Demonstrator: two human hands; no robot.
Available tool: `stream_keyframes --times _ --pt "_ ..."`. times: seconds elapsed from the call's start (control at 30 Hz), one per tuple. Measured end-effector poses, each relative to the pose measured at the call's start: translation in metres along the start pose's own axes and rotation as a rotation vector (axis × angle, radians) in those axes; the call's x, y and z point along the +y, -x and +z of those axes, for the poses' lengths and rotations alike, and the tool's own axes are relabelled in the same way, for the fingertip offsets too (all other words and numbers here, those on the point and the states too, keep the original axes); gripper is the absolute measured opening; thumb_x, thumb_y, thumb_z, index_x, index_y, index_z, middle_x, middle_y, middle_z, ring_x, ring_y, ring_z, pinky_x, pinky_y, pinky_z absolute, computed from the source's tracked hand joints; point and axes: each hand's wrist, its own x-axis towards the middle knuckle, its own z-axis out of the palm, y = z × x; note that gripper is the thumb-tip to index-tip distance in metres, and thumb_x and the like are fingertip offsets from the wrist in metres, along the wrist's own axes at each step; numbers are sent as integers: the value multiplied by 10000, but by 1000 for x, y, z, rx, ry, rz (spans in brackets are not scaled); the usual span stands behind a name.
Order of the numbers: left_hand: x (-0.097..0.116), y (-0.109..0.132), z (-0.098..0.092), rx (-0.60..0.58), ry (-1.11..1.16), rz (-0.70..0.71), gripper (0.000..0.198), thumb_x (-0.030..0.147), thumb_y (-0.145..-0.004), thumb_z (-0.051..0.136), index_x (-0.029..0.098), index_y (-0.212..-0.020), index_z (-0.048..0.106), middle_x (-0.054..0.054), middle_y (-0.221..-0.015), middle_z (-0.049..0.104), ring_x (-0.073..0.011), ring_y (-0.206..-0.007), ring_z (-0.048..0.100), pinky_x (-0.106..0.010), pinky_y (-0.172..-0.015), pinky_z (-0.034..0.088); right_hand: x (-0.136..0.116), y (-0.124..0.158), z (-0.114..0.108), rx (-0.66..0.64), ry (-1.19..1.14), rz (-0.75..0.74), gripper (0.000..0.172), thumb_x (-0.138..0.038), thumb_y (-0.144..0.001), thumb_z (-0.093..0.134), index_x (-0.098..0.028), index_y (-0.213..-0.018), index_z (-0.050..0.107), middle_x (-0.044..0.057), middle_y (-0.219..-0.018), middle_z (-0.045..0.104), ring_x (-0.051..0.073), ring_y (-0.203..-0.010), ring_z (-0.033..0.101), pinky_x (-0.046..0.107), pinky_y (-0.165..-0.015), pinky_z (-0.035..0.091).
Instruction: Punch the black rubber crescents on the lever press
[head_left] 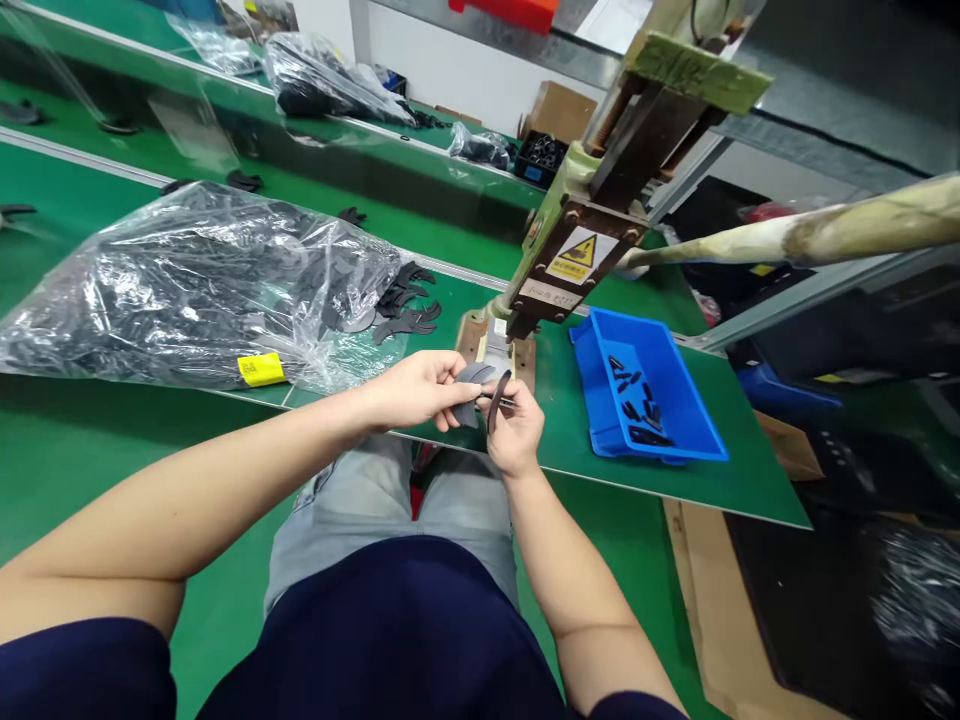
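My left hand [424,390] is closed on a dark grey curved plastic part [470,392], pinched between thumb and fingers. Close beside it, my right hand [517,425] is closed too and grips a slim, dark curved piece [497,402] that stands nearly upright. The two pieces meet or nearly meet between my fingertips; whether they are joined I cannot tell. Both hands are in front of the base of a green hand press [555,260], over the table's front edge. Loose dark curved parts [405,305] spill from a clear plastic bag [180,290] left of the press.
A blue bin [694,430] with several small black pieces stands right of the press. The press's long lever [847,225] reaches out to the right. Behind runs a clear panel, with more bagged parts [322,80] and a black box [541,155] beyond it.
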Motion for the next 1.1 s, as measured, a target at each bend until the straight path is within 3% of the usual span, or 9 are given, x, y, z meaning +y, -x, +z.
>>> stream_keyframes --times 0.13,0.37,0.43,0.57,0.7,0.87,1.0,1.1 --pt "4 -5 0 -12 -15 -87 422 448 -865 882 185 -799 559 5 -569 677 -136 -468 668 -195 -439 505 1 3 -4 3 77 -51 244 -472 -979 685 -236 -948 635 22 -911 711 147 -791 669 313 -742 584" --pt "1 -15 -16 70 -193 -101 376 426 -894 842 198 -781 564 5 -604 658 -136 -524 643 -215 -477 479 -11 -12 -25 -124 308 -197 173 -392 -962 708 -241 -1040 737 59 -1000 776 197 -930 722 381 -901 613" --pt "-2 -12 -18 124 -248 -23 345 471 -909 809 199 -848 606 -4 -688 674 -143 -597 646 -234 -532 501 -11 -14 -27 -145 377 -271 160 -378 -992 663 -251 -1059 734 68 -1022 779 203 -957 727 393 -908 628" --pt "-5 -4 -15 361 -507 330 308 514 -936 746 211 -914 691 -46 -953 676 -179 -862 632 -289 -748 541 -7 -14 -27 -129 391 -334 149 -339 -1000 643 -278 -1107 726 67 -1039 777 214 -980 731 420 -919 641" --pt "-11 -5 -13 299 -621 458 318 470 -938 722 213 -760 665 -49 -919 614 -214 -967 594 -349 -910 503 -6 -13 -25 -138 389 -352 143 -339 -982 663 -284 -1088 742 70 -1024 784 223 -971 733 428 -896 640" --pt "-17 -13 -13 212 -427 347 360 487 -915 753 199 -733 634 -20 -893 583 -169 -855 572 -314 -829 484 -8 -7 -25 -86 327 -389 149 -295 -964 692 -289 -1102 748 56 -1025 795 215 -965 747 411 -890 629" --pt "-19 -15 -6 216 -120 197 392 533 -865 831 205 -958 638 10 -901 624 -131 -794 592 -252 -721 497 -7 -9 -22 13 264 -341 153 -307 -967 706 -280 -1110 755 55 -1039 794 203 -939 743 392 -866 622" --pt "-23 -21 -7 80 71 42 522 588 -816 871 185 -1056 641 8 -872 651 -128 -742 624 -233 -629 528 -3 -16 -22 -24 287 -285 181 -323 -982 692 -272 -1144 752 60 -1076 785 203 -993 737 398 -918 617"
